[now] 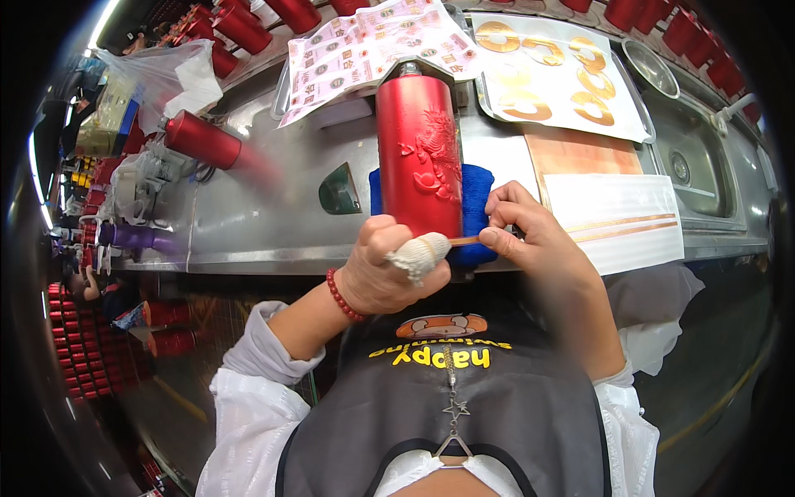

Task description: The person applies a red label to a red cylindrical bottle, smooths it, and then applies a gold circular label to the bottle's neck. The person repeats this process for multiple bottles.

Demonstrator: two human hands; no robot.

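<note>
A red bottle with a raised relief lies on a folded blue cloth, its neck pointing away from me. My left hand closes round the bottle's near end, and one of its digits wears a white fabric cover. From beside that covered digit a narrow copper-coloured strip runs to the right across the near end. My right hand pinches the strip's other end between thumb and finger. Hidden under my left hand is the rest of the strip, if there is more.
Two more strips lie on a white sheet at right. Behind are a tray sheet of gold curved pieces and pink printed paper. A dark green piece and another red bottle are left; a sink is far right.
</note>
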